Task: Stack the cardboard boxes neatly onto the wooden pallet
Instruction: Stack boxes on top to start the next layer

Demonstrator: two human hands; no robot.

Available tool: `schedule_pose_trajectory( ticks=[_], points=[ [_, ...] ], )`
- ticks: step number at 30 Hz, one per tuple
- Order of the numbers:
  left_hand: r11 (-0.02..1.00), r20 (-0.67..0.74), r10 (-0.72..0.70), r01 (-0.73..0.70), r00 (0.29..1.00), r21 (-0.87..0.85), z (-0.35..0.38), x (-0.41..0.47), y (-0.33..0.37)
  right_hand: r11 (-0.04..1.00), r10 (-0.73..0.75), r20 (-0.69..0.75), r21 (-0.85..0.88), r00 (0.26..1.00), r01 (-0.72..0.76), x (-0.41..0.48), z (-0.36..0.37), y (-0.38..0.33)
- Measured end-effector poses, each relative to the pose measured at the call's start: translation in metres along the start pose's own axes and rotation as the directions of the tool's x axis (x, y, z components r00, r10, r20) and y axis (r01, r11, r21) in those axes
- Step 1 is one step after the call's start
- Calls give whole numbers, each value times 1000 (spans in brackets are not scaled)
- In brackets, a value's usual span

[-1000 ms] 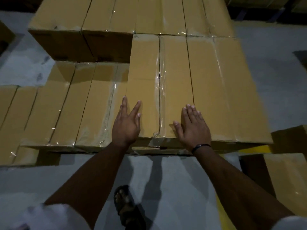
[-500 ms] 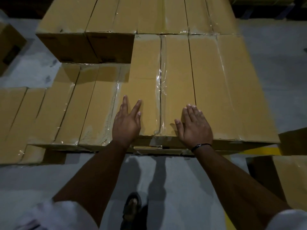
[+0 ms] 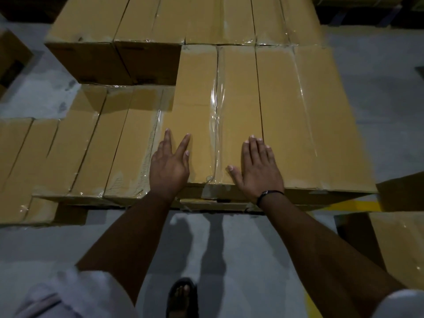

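Observation:
A long taped cardboard box (image 3: 206,115) lies on top of the stack, flush against a second top box (image 3: 305,125) on its right. My left hand (image 3: 169,166) rests flat on its near left corner with fingers spread. My right hand (image 3: 259,168), a dark band at the wrist, lies flat on its near right part. Neither hand grips anything. One layer lower on the left sit more boxes (image 3: 98,143). A higher row of boxes (image 3: 128,21) stands behind. The wooden pallet is hidden under the stack.
Grey concrete floor (image 3: 229,249) lies between me and the stack, with my sandalled foot (image 3: 182,297) on it. A separate box (image 3: 401,246) stands at the right beside a yellow floor line (image 3: 355,206). Another low box (image 3: 13,171) sits far left.
Both hands stay flat on the top box in the same spots. The view has shifted slightly, and my foot has moved back toward the bottom edge.

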State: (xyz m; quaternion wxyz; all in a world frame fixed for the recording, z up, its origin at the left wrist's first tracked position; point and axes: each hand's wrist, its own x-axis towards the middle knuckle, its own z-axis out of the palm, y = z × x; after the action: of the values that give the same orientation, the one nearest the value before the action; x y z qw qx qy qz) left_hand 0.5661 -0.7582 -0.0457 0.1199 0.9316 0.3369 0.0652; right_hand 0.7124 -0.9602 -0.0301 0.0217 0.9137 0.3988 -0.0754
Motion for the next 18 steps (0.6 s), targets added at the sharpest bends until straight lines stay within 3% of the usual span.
schedule_pose_trajectory(
  ticks=[7, 13, 18],
  points=[
    [1000, -3, -20, 20, 1000, -12, 1, -1, 3, 993, 8, 30, 115, 1000, -11, 11, -5, -20],
    [999, 20, -15, 16, 1000, -46, -2, -2, 3, 969, -227, 38, 112, 973, 222, 18, -9, -52],
    [996, 41, -8, 11, 999, -87, -3, -1, 1, 987, -111, 119, 129, 987, 96, 44, -5, -78]
  ],
)
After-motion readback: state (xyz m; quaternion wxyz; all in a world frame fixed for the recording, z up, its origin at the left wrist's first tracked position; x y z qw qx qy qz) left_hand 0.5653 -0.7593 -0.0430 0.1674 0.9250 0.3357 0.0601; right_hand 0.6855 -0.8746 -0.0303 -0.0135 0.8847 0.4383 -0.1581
